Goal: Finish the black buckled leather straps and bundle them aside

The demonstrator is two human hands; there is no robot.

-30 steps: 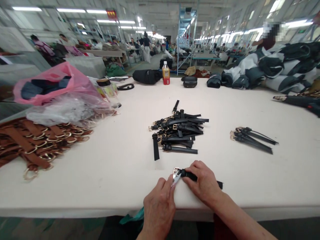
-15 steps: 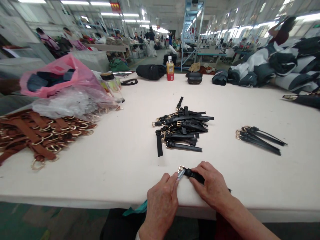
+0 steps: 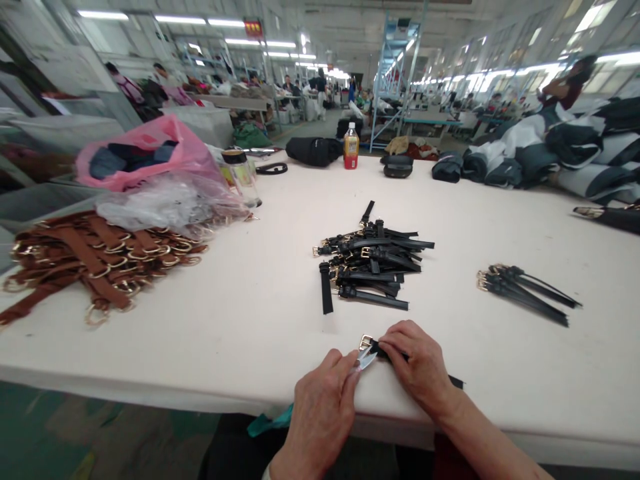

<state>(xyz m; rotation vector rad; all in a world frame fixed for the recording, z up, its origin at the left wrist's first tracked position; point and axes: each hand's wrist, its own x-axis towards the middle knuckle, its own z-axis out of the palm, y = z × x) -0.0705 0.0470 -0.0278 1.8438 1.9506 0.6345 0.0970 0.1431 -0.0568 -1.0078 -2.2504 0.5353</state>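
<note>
Near the front edge of the table, my right hand pinches a short black buckle strap. Its gold buckle points left, and the strap's middle is hidden under my fingers. My left hand is closed around small thread snips, whose parted blades sit at the strap just below the buckle. A teal ribbon hangs beside my left wrist. Beyond my hands lies a heap of black buckle straps. A smaller group of black straps rests to the right, buckles facing left.
Brown straps with gold rings are piled on the left of the white table, beside a pink plastic bag. A drink bottle, a black pouch and a black case line the back. Dark rolled bundles fill the back right.
The snips' blades have spread apart at the strap. My right fingers have shifted closer to the buckle, and more of the strap's far end shows. The camera view has turned slightly left.
</note>
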